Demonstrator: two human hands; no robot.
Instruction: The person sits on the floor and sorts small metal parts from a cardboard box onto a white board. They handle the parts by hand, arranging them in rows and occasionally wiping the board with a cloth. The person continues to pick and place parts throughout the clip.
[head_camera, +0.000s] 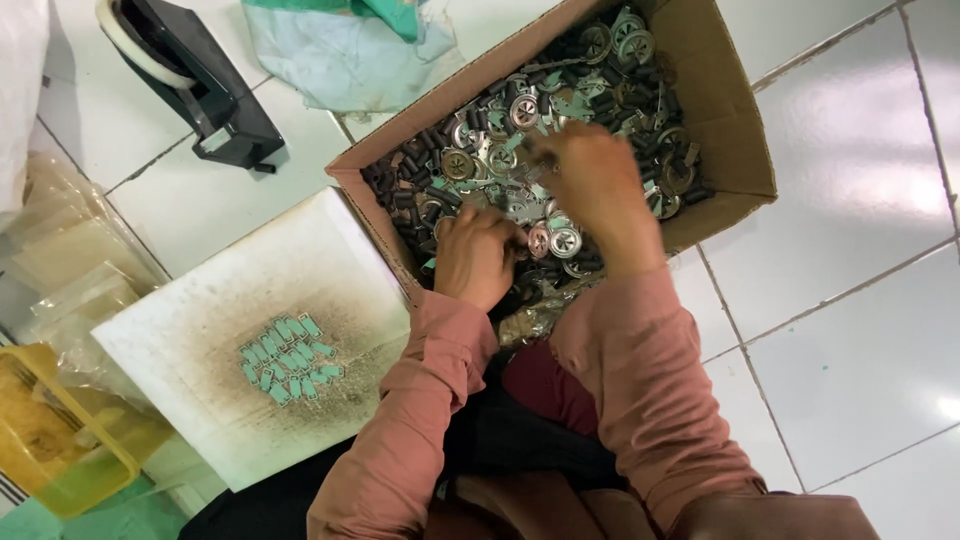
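Long dusty-pink sleeves (640, 390) on both arms, loose and creased, reaching right down to the wrists. Same pink fabric bunched at the bottom edge. Dark maroon cloth (545, 385) showing between the arms, black fabric (520, 440) below it. Left hand (478, 255) and right hand (590, 180) bare, no gloves, rings or watch.

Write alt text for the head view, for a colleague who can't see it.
Both hands, left hand and right hand, dig in a cardboard box of small metal discs and dark cylinders on a white tiled floor. Beside it, a stained white board holds a cluster of small teal pieces.
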